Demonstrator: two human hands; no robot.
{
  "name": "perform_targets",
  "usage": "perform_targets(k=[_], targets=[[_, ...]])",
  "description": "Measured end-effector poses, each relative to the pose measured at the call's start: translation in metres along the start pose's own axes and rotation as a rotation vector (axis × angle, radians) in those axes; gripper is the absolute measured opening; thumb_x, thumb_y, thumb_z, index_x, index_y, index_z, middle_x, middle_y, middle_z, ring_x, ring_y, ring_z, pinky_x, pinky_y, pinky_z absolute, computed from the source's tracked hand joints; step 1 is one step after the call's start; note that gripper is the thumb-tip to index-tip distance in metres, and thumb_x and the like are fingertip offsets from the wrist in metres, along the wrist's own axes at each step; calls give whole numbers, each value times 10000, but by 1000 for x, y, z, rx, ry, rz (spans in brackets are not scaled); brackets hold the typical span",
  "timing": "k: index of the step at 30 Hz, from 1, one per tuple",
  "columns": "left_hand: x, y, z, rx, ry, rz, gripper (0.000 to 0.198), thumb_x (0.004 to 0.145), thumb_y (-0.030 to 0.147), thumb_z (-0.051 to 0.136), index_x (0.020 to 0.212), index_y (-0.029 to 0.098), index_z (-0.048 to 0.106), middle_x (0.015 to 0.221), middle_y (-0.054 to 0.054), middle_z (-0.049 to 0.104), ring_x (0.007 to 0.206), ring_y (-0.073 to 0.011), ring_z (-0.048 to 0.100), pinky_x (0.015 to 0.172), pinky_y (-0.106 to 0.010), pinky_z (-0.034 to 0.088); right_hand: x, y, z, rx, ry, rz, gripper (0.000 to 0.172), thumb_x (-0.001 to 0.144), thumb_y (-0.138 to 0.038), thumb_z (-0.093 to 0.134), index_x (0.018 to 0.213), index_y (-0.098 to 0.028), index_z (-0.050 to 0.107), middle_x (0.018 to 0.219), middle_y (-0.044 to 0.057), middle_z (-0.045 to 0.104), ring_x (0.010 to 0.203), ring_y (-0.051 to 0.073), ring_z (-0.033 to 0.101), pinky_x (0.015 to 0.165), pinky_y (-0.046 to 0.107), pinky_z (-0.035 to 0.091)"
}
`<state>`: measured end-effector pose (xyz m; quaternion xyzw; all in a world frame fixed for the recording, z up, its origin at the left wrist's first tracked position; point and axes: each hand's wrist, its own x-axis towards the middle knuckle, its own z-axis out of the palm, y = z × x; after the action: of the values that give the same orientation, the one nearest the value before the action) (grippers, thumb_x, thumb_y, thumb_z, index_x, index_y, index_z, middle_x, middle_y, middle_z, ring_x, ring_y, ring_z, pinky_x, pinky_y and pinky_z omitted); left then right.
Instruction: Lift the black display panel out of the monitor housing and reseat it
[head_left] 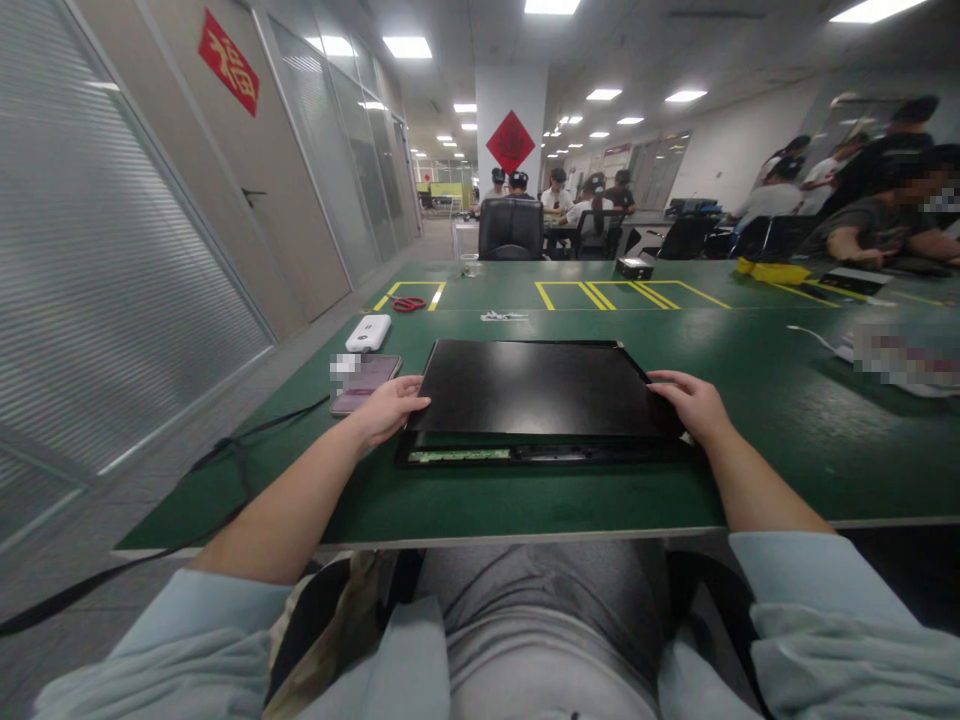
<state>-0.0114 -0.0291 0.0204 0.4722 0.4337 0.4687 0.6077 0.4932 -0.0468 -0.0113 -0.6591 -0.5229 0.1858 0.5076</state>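
A flat black screen panel lies on the green table right in front of me, over a black frame whose near edge shows a green circuit strip. My left hand grips the panel's near left corner, fingers curled on its edge. My right hand holds the near right corner the same way. The panel sits slightly shifted back from the frame's front edge.
A smartphone and a white power bank lie left of the panel. Red scissors sit farther back among yellow floor-style markings. A black cable hangs off the left edge. Several people sit at tables behind and at right.
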Motion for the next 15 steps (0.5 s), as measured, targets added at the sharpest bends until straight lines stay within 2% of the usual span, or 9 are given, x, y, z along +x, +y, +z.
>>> perform_targets(k=[6,15], targets=[[0,0,0,-4,3,-14,462,616,-52,841,1011,139,696,925,-52,815,731,-154,754,797,-270,616,0,-1,0,-24,8,-12,358,689,-434,719,956,-232,846,832,60,801,851,276,724,833,413,543],[0,0,-1,6,26,-10,479,597,-42,865,996,155,689,830,-14,796,673,-142,734,770,-259,623,0,-2,-1,-30,-19,-21,358,690,-442,716,953,-237,845,878,66,809,900,283,730,880,421,546]])
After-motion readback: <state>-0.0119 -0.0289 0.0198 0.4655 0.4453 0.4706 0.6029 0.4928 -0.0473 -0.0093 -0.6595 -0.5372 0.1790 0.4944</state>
